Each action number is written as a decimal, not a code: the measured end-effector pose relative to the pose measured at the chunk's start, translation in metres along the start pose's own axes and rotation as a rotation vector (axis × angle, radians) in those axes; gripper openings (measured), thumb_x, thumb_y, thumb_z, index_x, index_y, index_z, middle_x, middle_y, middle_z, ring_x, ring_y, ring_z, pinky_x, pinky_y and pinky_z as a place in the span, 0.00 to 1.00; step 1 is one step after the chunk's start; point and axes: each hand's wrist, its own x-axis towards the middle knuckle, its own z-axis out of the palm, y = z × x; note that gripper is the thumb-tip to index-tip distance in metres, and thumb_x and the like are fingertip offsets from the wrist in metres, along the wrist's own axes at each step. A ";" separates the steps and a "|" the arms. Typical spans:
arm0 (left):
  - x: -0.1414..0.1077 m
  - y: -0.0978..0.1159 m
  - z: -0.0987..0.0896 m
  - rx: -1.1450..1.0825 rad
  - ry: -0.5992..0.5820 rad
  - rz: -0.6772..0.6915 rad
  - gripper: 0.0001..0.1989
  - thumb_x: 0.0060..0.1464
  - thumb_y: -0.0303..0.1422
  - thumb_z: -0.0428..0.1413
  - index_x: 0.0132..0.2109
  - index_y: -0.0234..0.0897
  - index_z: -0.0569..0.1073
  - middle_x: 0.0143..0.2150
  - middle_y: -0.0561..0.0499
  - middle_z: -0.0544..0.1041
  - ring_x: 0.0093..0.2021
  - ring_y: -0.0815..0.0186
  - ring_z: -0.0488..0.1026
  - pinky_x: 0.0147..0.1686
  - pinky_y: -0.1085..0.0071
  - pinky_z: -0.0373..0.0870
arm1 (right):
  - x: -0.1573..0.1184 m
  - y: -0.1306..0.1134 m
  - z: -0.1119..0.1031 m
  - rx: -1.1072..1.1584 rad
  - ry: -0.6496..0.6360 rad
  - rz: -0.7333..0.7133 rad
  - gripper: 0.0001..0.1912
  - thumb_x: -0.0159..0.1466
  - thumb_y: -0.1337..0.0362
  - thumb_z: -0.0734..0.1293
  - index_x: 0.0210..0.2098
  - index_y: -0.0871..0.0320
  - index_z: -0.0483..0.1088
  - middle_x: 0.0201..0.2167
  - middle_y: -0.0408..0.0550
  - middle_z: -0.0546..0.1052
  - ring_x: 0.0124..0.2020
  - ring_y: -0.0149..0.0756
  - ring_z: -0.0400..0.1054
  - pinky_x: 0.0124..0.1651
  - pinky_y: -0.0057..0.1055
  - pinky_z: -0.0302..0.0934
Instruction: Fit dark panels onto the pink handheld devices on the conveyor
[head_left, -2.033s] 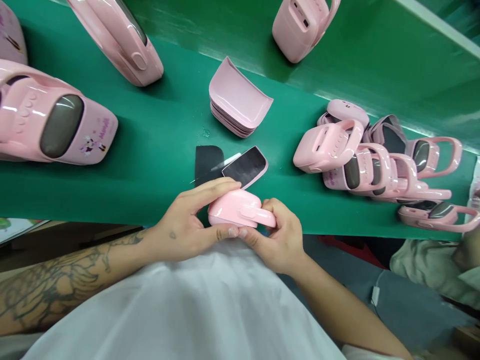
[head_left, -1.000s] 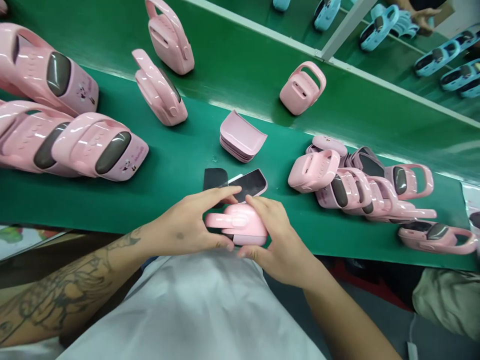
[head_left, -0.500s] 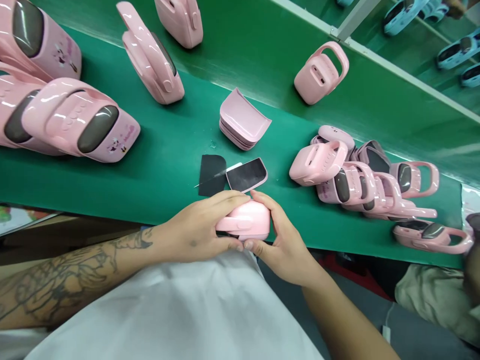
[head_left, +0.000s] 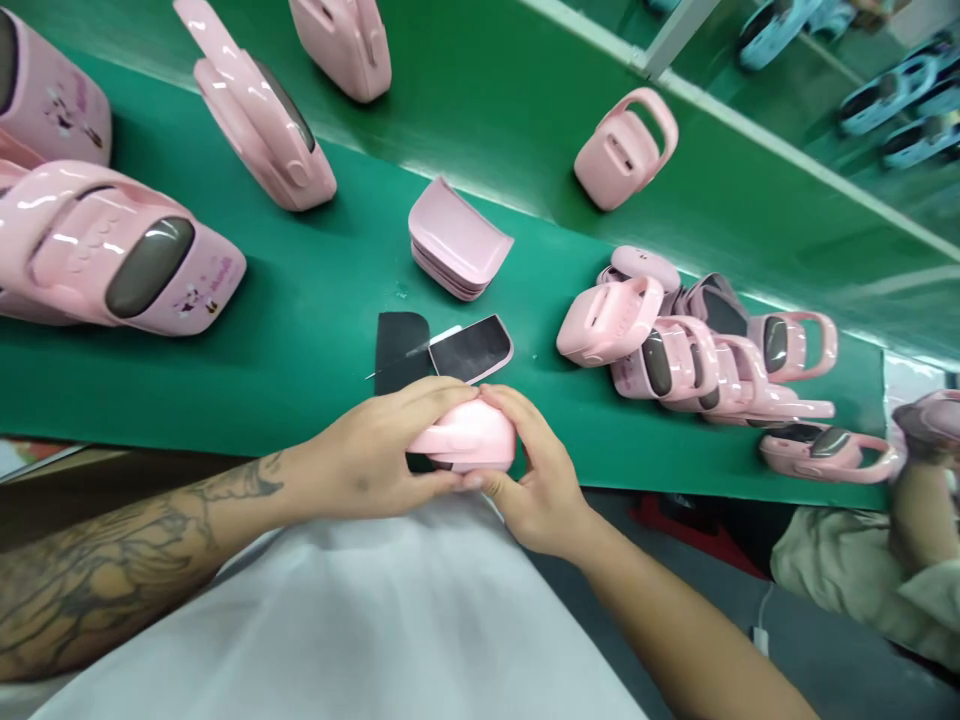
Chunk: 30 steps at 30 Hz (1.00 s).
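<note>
I hug the pink case (head_left: 484, 432) with my left hand (head_left: 364, 460) and right hand (head_left: 546, 495), one each side, probably so it can't slip.

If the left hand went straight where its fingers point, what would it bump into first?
Probably the right hand. It faces the left hand across the pink gadget they hold, fingertips nearly meeting, though depth is unclear.

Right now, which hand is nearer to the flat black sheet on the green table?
Left. The left hand is at the near edge of the black sheet; the right hand is farther off, rightward.
</note>
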 end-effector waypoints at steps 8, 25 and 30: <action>0.001 -0.007 -0.002 -0.127 0.044 -0.244 0.49 0.48 0.37 0.74 0.73 0.42 0.62 0.71 0.40 0.72 0.69 0.47 0.73 0.67 0.53 0.74 | -0.006 0.034 0.007 0.180 0.148 0.030 0.39 0.71 0.42 0.69 0.75 0.50 0.60 0.74 0.59 0.69 0.73 0.57 0.66 0.75 0.59 0.63; 0.019 0.006 -0.039 -0.054 0.170 0.132 0.40 0.56 0.33 0.69 0.72 0.52 0.66 0.69 0.47 0.78 0.64 0.51 0.80 0.65 0.58 0.77 | 0.022 -0.041 -0.043 -0.306 0.035 -0.275 0.38 0.61 0.50 0.81 0.66 0.49 0.68 0.64 0.59 0.74 0.67 0.56 0.70 0.69 0.53 0.69; 0.041 0.010 -0.065 0.083 0.449 0.034 0.40 0.64 0.42 0.65 0.77 0.50 0.59 0.74 0.43 0.72 0.70 0.47 0.74 0.70 0.50 0.72 | 0.095 -0.081 -0.081 -0.412 0.158 -0.171 0.23 0.57 0.55 0.82 0.45 0.53 0.72 0.51 0.50 0.78 0.51 0.45 0.75 0.51 0.41 0.73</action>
